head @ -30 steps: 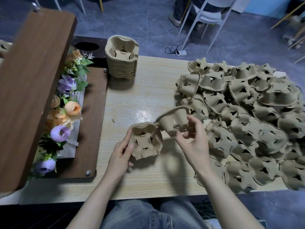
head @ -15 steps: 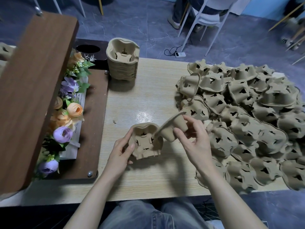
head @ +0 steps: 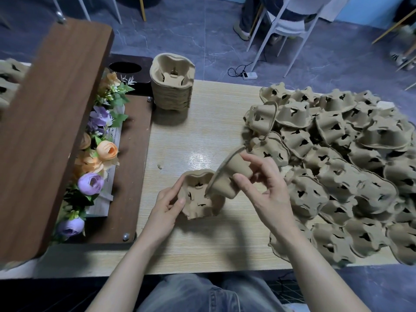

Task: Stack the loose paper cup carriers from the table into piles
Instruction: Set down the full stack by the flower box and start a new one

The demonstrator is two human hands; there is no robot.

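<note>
Two hands at work, centre frame, one carrier each. The left hand (head: 167, 204) grips a cup carrier (head: 200, 199) by its left rim, cups facing up, just above the counter (head: 202, 131). The right hand (head: 267, 190) pinches a second carrier (head: 229, 176), tilted steeply on edge, its lower rim dipping into the first. One finished stack (head: 172, 86) stands upright at the counter's far edge, upper centre. Across the right half sprawls the loose heap (head: 337, 165), dozens of carriers, too many and too overlapped to count. The counter is pale wood grain. At left, a dark wooden board (head: 49, 122) leans over a tray of artificial flowers (head: 99, 154): orange and purple blooms. Beyond lies a grey marbled floor with one white chair (head: 290, 23) and a power strip (head: 248, 75).
</note>
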